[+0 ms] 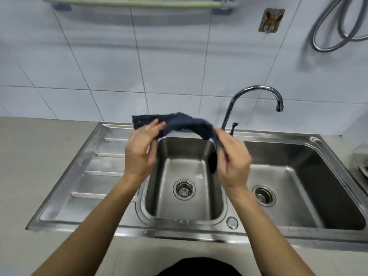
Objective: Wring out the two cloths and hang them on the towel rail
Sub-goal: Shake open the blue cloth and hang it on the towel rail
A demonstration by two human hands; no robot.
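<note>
Two hands (139,148) (233,160) pinch dark cloth (185,124) above sink basin (217,206)

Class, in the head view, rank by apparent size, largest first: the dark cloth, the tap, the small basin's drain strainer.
1. dark cloth
2. tap, looking close to the cloth in span, and farther away, so unsure
3. drain strainer, clearly smallest

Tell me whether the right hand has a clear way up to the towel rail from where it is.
Probably yes. The right hand holds the dark cloth over the sink, and only bare tiled wall lies between it and the towel rail. The left hand grips the other end, though.
</note>
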